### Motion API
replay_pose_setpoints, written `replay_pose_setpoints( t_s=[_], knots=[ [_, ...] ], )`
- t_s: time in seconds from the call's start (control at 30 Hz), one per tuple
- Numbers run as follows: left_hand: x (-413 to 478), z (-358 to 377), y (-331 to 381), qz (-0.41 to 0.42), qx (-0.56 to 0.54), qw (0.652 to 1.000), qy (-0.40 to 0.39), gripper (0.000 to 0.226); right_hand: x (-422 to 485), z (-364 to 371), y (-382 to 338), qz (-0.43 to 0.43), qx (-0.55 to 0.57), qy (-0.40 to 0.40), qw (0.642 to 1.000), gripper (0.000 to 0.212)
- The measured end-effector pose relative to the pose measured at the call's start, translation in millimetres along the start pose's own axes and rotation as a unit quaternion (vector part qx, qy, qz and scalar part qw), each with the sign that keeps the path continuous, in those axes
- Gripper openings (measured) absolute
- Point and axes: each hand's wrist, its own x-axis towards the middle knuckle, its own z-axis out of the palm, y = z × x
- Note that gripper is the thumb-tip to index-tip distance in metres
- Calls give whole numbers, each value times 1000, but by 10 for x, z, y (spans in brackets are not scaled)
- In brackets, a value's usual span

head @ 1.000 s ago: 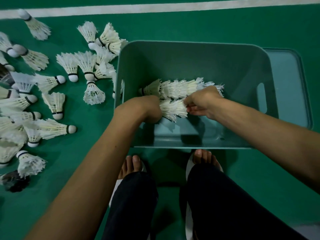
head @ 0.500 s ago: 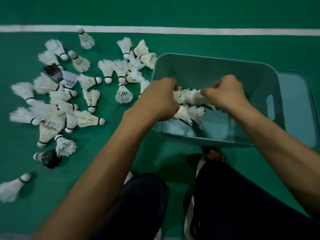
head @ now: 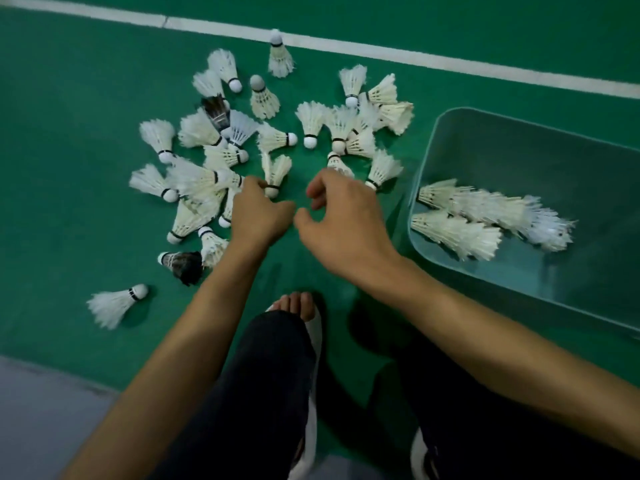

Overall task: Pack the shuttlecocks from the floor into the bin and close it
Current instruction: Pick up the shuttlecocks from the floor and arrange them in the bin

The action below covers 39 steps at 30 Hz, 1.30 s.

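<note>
Several white feather shuttlecocks [head: 221, 157] lie scattered on the green court floor, two dark ones among them. The teal bin [head: 429, 150] stands open at the right, with two rows of stacked shuttlecocks [head: 478, 216] lying in it. My left hand [head: 258, 213] is low over the pile, its fingertips touching the cork of one shuttlecock [head: 275, 173], thumb apart. Beside it, my right hand [head: 343, 216] hovers over bare floor with curled, spread fingers and holds nothing. The lid is out of view.
One shuttlecock [head: 114, 304] lies alone at the lower left. A white court line [head: 381, 50] runs across the top. Grey flooring [head: 41, 417] starts at the lower left. My foot in a white sandal [head: 299, 306] stands just behind my hands.
Both hands left the stacked shuttlecocks in the bin and moved left to the pile on the floor. My view swung left, so the bin now sits at the right edge.
</note>
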Motion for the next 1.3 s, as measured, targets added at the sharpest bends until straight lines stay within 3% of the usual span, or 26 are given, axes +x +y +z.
replay_pose_setpoints(
  t_s=[0.1, 0.2, 0.23, 0.37, 0.5, 0.57, 0.67, 0.87, 1.03, 1.1, 1.17, 1.23, 1.3],
  knots=[
    [-12, 66, -286, -57, -36, 993, 97, 65, 52, 328, 166, 80, -8, -113, 990, 31],
    [-42, 69, -493, -63, 99, 963, 241, 70, 132, 565, 327, 80, -48, -145, 985, 39],
    [-4, 39, -583, -70, 136, 956, 251, 74, 169, 640, 362, 70, -59, -148, 985, 39],
    [209, -91, -915, -81, 227, 963, 117, 69, 289, 963, 370, -29, -133, -130, 982, 34],
    [267, -108, -966, -31, 305, 948, 84, 66, 316, 1252, 294, -125, -217, -139, 958, 67],
    [291, -145, -939, -17, 276, 958, 79, 58, 355, 1352, 285, -135, -234, -147, 952, 81],
    [279, -223, -938, 4, 192, 980, 41, 49, 444, 1422, 301, -141, -261, -160, 941, 87],
    [273, -387, -1004, -2, 87, 991, -98, 98, 411, 1341, 281, -56, -238, -127, 961, 82],
    [329, -370, -1112, 40, 61, 980, -186, 110, 297, 1180, 271, 31, -229, -94, 968, 77],
    [325, -346, -1156, 84, 117, 978, -151, 97, 300, 1099, 307, 67, -240, -99, 963, 76],
    [299, -318, -1204, 134, 192, 970, -71, 70, 317, 1037, 347, 88, -257, -99, 957, 69],
    [272, -301, -1230, 148, 259, 954, -11, 39, 345, 992, 374, 99, -267, -92, 954, 55],
    [257, -279, -1244, 144, 275, 950, 25, 29, 367, 961, 394, 102, -272, -86, 953, 42]
  ],
)
